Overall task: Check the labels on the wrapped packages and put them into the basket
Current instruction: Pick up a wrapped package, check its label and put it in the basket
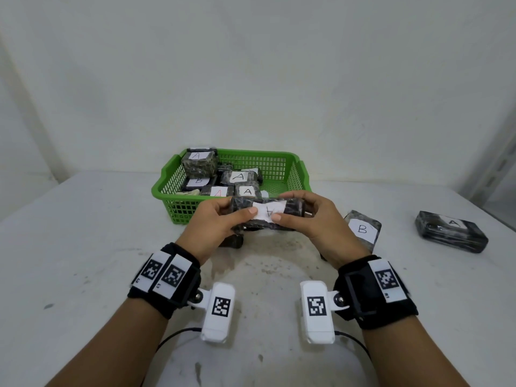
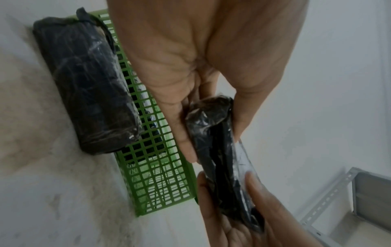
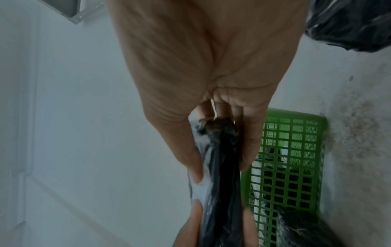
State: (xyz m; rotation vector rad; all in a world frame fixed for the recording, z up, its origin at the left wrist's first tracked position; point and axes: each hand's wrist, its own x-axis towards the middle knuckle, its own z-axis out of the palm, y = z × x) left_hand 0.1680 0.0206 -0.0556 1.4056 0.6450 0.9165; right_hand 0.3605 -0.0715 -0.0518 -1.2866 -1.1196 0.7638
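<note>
Both hands hold one black wrapped package (image 1: 290, 207) just in front of the green basket (image 1: 296, 174), its white label showing an A upside down. My left hand (image 1: 223, 219) grips its left end with the thumb on the label; my right hand (image 1: 304, 216) grips the right end likewise. The same package (image 2: 213, 137) shows between fingers and thumb of my left hand (image 2: 211, 132) in the left wrist view, and as package (image 3: 222, 158) in my right hand (image 3: 220, 160) in the right wrist view. The basket holds several labelled packages.
A package labelled B (image 1: 363, 229) lies on the white table right of my hands, and one labelled A (image 1: 451, 231) farther right. Another dark package (image 2: 84, 86) rests against the basket's front wall (image 2: 152, 150). A white wall stands behind the basket.
</note>
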